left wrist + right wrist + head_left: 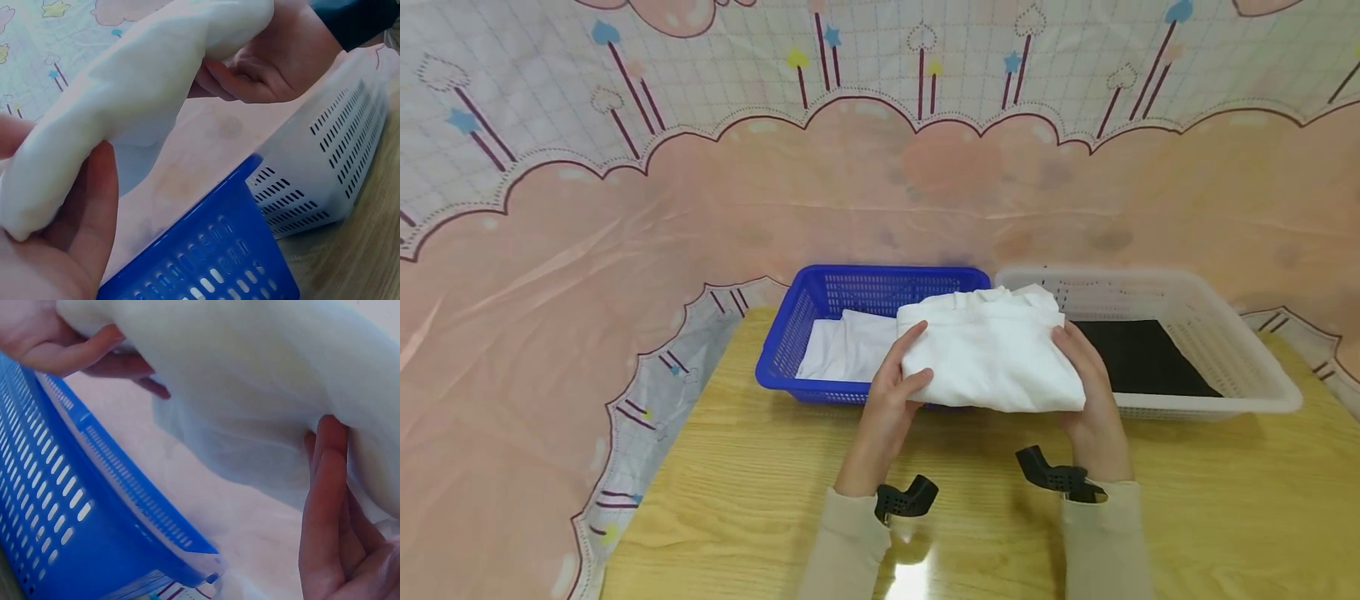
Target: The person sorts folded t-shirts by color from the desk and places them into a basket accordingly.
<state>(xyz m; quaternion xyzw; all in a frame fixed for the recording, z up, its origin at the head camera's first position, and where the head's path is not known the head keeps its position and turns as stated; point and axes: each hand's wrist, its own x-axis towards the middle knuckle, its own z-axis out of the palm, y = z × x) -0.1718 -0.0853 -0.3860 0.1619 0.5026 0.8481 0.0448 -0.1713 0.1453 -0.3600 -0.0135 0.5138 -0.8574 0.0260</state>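
Note:
Both hands hold a folded white cloth point(988, 354) up in front of the baskets, one hand at each end. My left hand point(891, 396) grips its left end, with the thumb on the near face. At the opposite end my right hand point(1093, 400) grips the cloth, thumb along the side edge. In the left wrist view, the left fingers point(97, 212) curl under the sagging cloth point(131, 75). The right wrist view has the right fingers point(325, 506) pressed up into the cloth's underside. The cloth hides part of both baskets.
A blue basket point(775, 350) with white folded cloth point(842, 350) inside stands behind the left hand. Beside it on the right is a white basket point(1247, 358) holding a black folded cloth point(1138, 358). Both sit on a wooden table point(737, 483) before a patterned curtain point(850, 183).

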